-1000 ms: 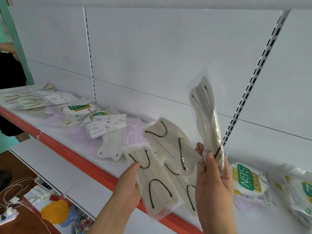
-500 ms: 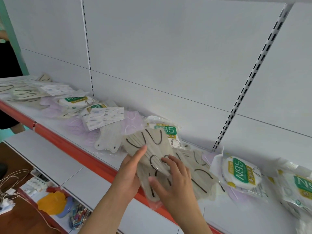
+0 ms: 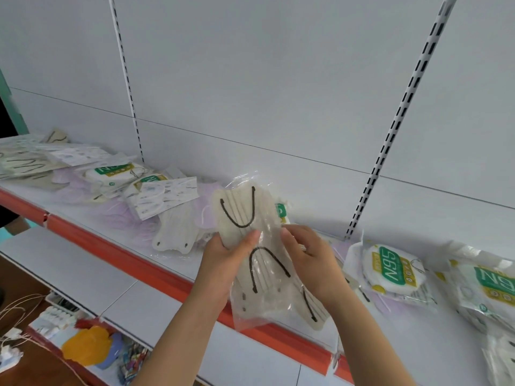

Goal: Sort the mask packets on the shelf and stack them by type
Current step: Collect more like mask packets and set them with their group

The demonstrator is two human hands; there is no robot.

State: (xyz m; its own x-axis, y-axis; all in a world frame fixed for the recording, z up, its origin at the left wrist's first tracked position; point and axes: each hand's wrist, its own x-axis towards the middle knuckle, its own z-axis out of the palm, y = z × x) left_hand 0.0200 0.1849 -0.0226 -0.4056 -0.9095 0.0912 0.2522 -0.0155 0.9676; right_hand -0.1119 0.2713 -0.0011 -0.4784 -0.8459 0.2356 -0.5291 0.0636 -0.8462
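Clear plastic wraps the beige mask packet [image 3: 252,240] I hold upright over the front edge of the shelf [image 3: 92,227]; its black ear loops curve across the ribbed face, one near the top and one lower down. My left hand [image 3: 223,263] grips the packet's left side, thumb pressed across the front, fingers curled behind. My right hand [image 3: 309,254] pinches its right edge between thumb and fingertips. More beige packets sit behind the front one in the same hold, their lower ends fanned out toward my right wrist.

Just left of my hands, a white mask packet [image 3: 175,232] lies flat on the shelf, partly over pale lilac masks [image 3: 122,215]. Further left is a printed white packet [image 3: 164,196], and beyond it an N95 packet [image 3: 111,174] with a green label. Another beige packet with black loops [image 3: 22,164] lies at the far left end. To my right, an N95 pack [image 3: 393,270] rests on the shelf, with another one [image 3: 493,285] beside it at the frame edge.

An orange strip [image 3: 133,260] runs along the shelf front. Below it sits a lower white shelf [image 3: 69,271], and down on the floor a yellow object [image 3: 86,344] lies among cables [image 3: 16,310].
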